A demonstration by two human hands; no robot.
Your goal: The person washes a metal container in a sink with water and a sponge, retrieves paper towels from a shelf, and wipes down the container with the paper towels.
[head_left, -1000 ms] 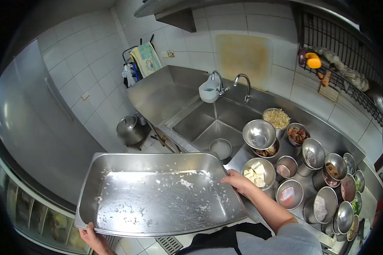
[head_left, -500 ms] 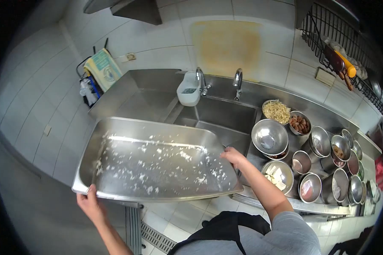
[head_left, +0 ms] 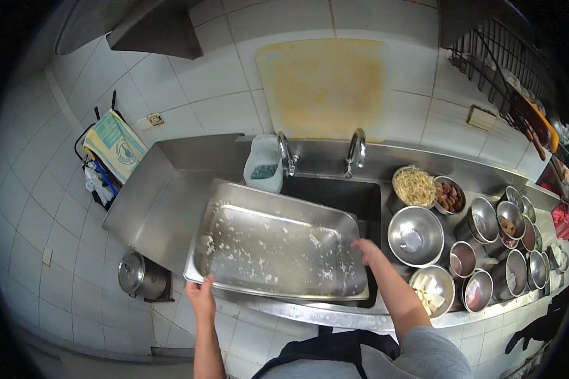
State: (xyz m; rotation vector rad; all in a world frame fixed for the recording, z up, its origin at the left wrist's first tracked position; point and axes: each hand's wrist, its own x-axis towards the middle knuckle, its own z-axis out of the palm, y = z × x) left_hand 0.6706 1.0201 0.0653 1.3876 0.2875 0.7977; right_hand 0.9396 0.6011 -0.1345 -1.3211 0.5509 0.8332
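A large rectangular steel tray (head_left: 272, 252), with white bits like rice grains scattered over its inside, is held over the sink (head_left: 374, 218). My left hand (head_left: 201, 300) grips its near left corner, fingers mostly beneath the rim. On the right short side, my right hand (head_left: 367, 250) is closed on the rim. Two faucets stand behind the tray, the left one (head_left: 287, 153) beside a white plastic container (head_left: 263, 165) with something green inside. Most of the basin is hidden under the tray.
Right of the sink stand an empty steel bowl (head_left: 416, 236), a bowl of white chunks (head_left: 432, 292), a pot of sprouts (head_left: 415, 187) and several other metal containers. A lidded pot (head_left: 143, 276) is at lower left. A wire rack (head_left: 501, 69) hangs at upper right.
Both hands have carried the tray from left of the sink to over the basin. The view has turned, and the sink now lies nearer the middle.
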